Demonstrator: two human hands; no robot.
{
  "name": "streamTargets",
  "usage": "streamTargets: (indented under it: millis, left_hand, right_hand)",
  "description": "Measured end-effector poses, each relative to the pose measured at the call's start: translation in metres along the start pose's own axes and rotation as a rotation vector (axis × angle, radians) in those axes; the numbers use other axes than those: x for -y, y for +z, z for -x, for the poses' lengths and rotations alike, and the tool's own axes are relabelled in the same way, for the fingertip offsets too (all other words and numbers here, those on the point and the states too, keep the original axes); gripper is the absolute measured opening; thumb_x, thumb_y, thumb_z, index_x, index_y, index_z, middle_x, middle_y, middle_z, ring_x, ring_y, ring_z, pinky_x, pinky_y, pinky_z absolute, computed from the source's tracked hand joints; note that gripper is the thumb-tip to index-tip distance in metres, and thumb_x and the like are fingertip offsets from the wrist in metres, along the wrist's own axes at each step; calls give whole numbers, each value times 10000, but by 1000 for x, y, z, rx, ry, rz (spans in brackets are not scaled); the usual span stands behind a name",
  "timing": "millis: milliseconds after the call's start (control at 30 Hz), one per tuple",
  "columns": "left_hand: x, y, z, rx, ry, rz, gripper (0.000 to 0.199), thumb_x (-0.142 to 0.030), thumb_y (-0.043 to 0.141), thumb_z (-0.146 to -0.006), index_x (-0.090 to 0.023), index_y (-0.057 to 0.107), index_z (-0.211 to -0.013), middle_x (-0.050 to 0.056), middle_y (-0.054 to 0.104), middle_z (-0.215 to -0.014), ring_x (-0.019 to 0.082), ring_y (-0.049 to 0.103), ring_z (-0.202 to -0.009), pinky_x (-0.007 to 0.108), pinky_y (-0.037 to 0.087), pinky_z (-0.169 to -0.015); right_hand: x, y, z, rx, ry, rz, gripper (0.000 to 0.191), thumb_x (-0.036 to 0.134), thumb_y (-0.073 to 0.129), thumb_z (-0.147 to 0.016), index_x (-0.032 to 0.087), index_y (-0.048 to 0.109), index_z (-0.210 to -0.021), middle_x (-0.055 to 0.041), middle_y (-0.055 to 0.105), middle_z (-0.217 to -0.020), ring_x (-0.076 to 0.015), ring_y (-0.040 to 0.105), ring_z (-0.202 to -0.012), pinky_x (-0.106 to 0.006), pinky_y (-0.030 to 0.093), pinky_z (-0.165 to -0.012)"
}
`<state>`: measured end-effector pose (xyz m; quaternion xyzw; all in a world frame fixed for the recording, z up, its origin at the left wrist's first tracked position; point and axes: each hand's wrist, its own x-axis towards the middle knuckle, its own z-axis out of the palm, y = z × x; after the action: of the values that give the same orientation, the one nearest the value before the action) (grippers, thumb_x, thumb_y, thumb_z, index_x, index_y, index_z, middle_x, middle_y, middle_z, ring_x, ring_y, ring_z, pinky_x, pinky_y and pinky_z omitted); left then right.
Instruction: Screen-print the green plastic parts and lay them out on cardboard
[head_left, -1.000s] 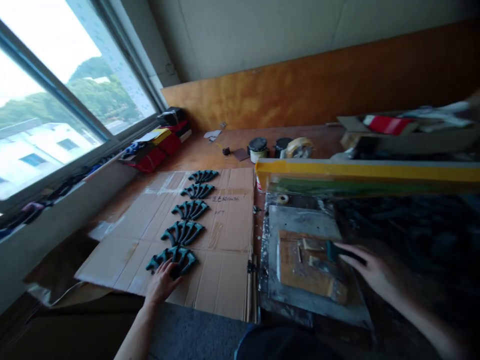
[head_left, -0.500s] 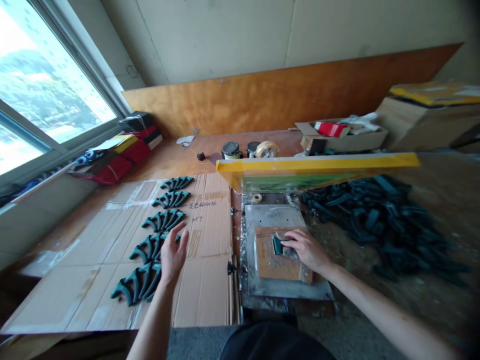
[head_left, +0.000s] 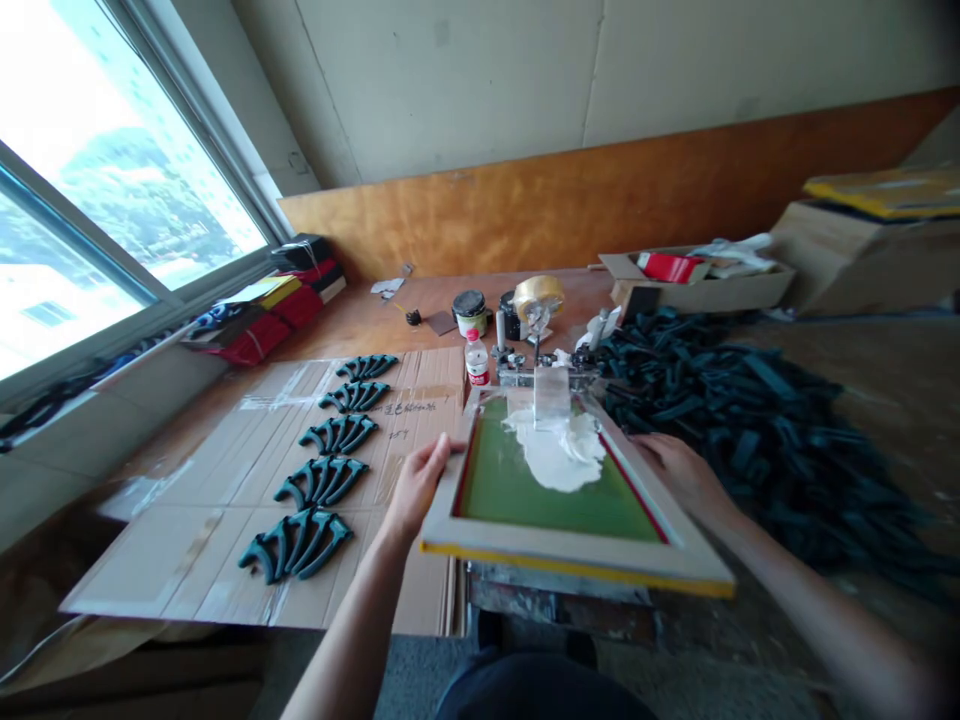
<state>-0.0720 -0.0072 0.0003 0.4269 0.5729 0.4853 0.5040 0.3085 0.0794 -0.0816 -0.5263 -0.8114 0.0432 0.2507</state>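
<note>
Head view: left hand (head_left: 420, 485) and right hand (head_left: 682, 478), each grip clamped on opposite sides of a pale rectangular frame with green mesh (head_left: 555, 546) above a dark, stained platform (head_left: 555, 605), presumably supporting it evenly beneath glossy white paste (head_left: 559, 467).

cardboard (head_left: 217, 460): left, pieces (head_left: 339, 434) on top | frame (head_left: 555, 545): centre | heap (head_left: 742, 420): right | bottle (head_left: 477, 362): behind frame

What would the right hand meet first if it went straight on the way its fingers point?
Most likely the pale frame, on its right side, around the green mesh. The right hand looks right beside it; depth leaves actual contact unclear.
</note>
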Motion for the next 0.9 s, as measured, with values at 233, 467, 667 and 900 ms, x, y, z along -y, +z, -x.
streamTargets:
  millis: [233, 467, 667, 900]
  left_hand:
    - [118, 4, 2, -53, -135, -360, 669, -492, 583, -791, -189, 467, -1376, -44, 577, -620, 111, 527, -568, 200, 390, -539]
    - [133, 1, -5, -3, -150, -458, 579, -437, 487, -860, -189, 457, -1382, -8, 631, -713, 135, 575, -653, 218, 420, -594]
    - [133, 1, -4, -7, -166, -464, 577, -447, 509, -850, -190, 479, -1366, -1, 639, -722, 141, 580, -668, 210, 416, -581]
    - [132, 0, -5, -9, -152, -399, 583, -457, 520, -836, -175, 497, -1345, -8, 623, -692, 128, 558, -611, 207, 405, -545]
  right_hand:
    - [76, 10, -57, 46, -186, 41, 516, 300, 690, -774, 183, 513, -1245, -127, 552, -1239, -278, 519, -1147, -403, 459, -957]
    - [101, 27, -27, 350, -307, 105, 172, 45, 484, -790, 187, 581, -792, -52, 627, -820, -197, 560, -835, -283, 431, -722]
    - [87, 4, -5, 544, -611, -77, 241, 6, 479, -696, 186, 610, -788, -43, 623, -798, -188, 542, -811, -279, 397, -723]
    - [87, 18, 5, 227, -542, -94, 306, 3, 434, -777, 169, 660, -901, -80, 651, -907, -212, 532, -920, -335, 400, -821]
